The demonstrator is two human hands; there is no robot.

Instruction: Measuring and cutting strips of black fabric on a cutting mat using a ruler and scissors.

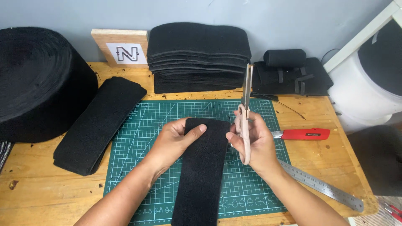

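A long black felt strip (201, 175) lies lengthwise on the green cutting mat (138, 138). My left hand (173, 140) grips the strip's far left edge, thumb on top. My right hand (253, 140) pinches the strip's right edge with thumb and finger while holding pink-handled scissors (245, 113), whose closed blades point upright, away from me.
A big black felt roll (37, 79) stands at the left, with a stack of black strips (98, 123) beside it. Folded black pieces (197, 56) are piled at the back. A red utility knife (303, 134) and steel ruler (322, 186) lie right of the mat. A wooden block (121, 48) leans on the wall.
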